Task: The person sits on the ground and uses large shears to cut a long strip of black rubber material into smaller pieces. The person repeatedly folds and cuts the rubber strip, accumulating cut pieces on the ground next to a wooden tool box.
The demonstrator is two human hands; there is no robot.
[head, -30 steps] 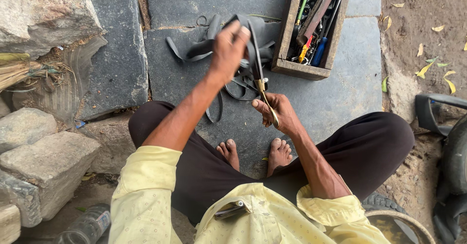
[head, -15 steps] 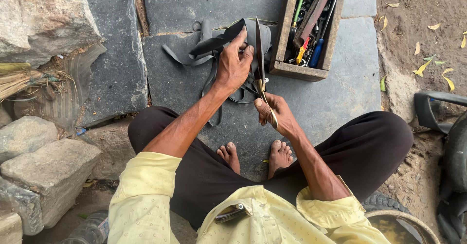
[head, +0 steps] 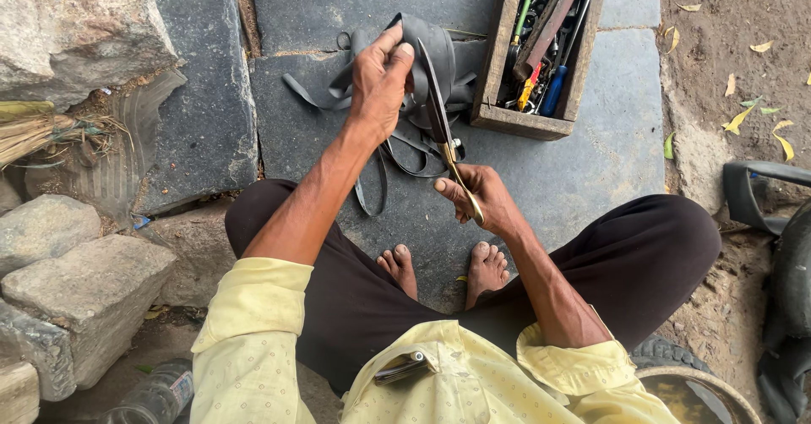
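L hand (head: 382, 76) pinching rubber strip (head: 427, 48) held up over stone slab (head: 583, 171), R hand (head: 480, 198) gripping scissors (head: 441, 116) by handles, blades on strip, toolbox (head: 500, 118) just beside, bare feet below

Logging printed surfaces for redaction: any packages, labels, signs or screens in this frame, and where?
Plastic bottle: bottom left beside the stones, lying down, clear, with what may be a pale label band; too blurred to be sure.
Pocket item: flat, dark and silvery, in the yellow shirt pocket; no screen face shows.
No signs or packages.
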